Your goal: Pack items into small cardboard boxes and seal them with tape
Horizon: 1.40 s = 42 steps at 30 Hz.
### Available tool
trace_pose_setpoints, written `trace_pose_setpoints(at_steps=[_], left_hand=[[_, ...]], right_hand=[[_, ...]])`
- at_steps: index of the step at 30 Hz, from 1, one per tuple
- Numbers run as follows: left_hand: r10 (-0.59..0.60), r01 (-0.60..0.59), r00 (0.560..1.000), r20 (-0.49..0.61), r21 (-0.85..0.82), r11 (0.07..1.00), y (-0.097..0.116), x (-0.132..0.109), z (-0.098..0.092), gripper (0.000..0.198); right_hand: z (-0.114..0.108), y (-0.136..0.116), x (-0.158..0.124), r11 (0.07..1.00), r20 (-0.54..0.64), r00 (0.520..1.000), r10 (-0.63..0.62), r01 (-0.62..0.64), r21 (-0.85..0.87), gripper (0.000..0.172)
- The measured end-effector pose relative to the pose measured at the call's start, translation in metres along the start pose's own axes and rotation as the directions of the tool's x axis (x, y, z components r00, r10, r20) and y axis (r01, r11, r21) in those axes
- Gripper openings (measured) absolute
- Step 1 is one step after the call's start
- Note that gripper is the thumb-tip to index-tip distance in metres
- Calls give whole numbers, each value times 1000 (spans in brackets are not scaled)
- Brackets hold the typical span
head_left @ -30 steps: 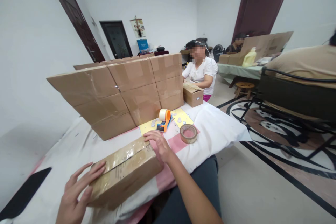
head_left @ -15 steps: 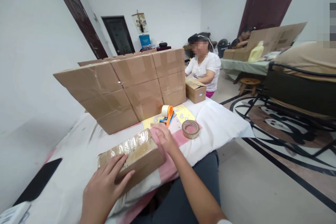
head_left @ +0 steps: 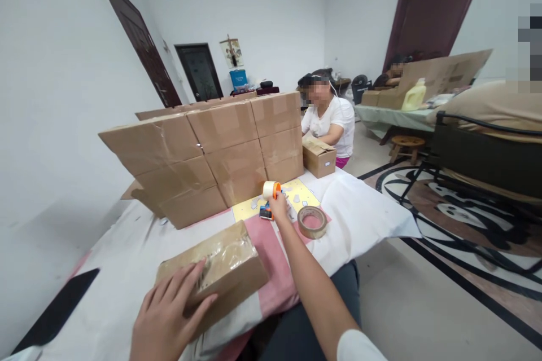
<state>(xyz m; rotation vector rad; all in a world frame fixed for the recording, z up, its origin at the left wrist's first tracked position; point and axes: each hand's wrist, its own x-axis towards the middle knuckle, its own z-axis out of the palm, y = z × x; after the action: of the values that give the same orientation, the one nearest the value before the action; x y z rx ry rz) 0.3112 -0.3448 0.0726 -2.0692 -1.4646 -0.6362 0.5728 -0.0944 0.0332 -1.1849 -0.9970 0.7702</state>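
A cardboard box (head_left: 220, 259) with shiny clear tape over its top lies on the cloth-covered table in front of me. My left hand (head_left: 169, 302) rests on its left end, fingers stretched over the top and thumb along the near side. Beyond the box, my right hand (head_left: 278, 207) is closed around an orange and blue tape dispenser (head_left: 266, 212) that carries a roll of pale tape (head_left: 270, 189). The fingers partly hide the dispenser. Just right of that hand, a roll of brown tape (head_left: 312, 222) lies flat on the cloth.
Stacked cardboard boxes (head_left: 228, 152) form a wall across the table's far side. A smaller box (head_left: 319, 157) stands at their right end, near a person in a white shirt (head_left: 339, 121). A dark flat object (head_left: 59, 307) lies at the left edge.
My right hand has moved from the box's right end out to the tape dispenser and closed on it. My left hand has stayed on the box.
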Motion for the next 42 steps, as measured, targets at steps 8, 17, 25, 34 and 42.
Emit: trace_pose_setpoints(at_steps=[8, 17, 25, 34, 42], left_hand=[[-168, 166, 985, 25, 52, 985, 14, 4, -10, 50], [29, -33, 996, -86, -43, 999, 8, 3, -6, 45], [30, -7, 955, -294, 77, 997, 25, -6, 0, 32], [-229, 209, 972, -56, -246, 947, 147, 86, 0, 36], [-382, 469, 882, 275, -589, 658, 162, 125, 1, 37]], right_hand=[[-16, -23, -18, 993, -18, 993, -114, 115, 38, 22], [-52, -50, -44, 936, 27, 990, -142, 125, 328, 28], [-66, -64, -63, 926, 93, 990, -105, 63, 372, 38], [-74, -67, -94, 879, 34, 988, -152, 120, 461, 44], [-85, -73, -89, 826, 100, 973, -207, 119, 552, 44]])
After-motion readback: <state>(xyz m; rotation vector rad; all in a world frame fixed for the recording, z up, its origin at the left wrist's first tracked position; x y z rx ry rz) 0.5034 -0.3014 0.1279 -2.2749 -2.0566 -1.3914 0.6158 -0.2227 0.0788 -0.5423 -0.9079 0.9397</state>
